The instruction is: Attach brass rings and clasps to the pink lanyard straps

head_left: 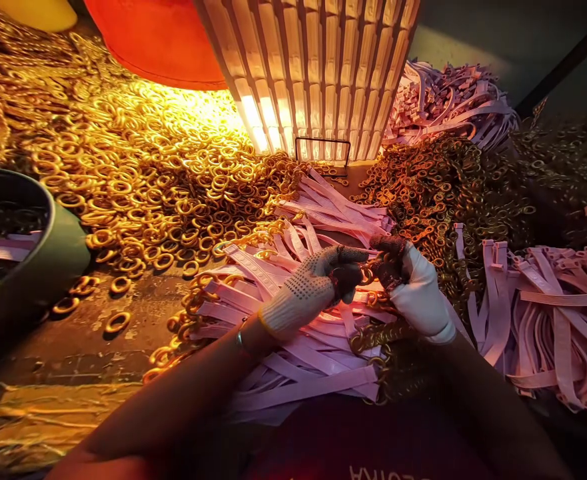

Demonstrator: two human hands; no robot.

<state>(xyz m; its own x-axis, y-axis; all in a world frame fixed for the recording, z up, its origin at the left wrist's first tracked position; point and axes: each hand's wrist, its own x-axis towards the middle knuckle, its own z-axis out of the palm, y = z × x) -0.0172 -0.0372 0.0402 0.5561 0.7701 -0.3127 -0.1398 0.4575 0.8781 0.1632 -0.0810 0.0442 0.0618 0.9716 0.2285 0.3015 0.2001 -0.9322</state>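
Observation:
My left hand [318, 283], in a dotted white glove with dark fingertips, is closed with its fingers pinched together. Facing it, my right hand [416, 283], in a white glove with dark fingertips, is closed too. Between the fingertips a small gold ring [367, 275] shows, and the fingers cover most of whatever else is there. Below and around both hands lies a heap of pink straps [313, 380], many with gold rings at their ends. A string of darker rings [378, 337] lies just under my right hand.
Loose gold rings [173, 180] spread across the back left. A green tub [58, 253] stands at the left. An upright ribbed panel [318, 80] and an orange object [158, 40] are behind. More pink straps [563, 320] lie right; small metal links [433, 187] are piled at the back right.

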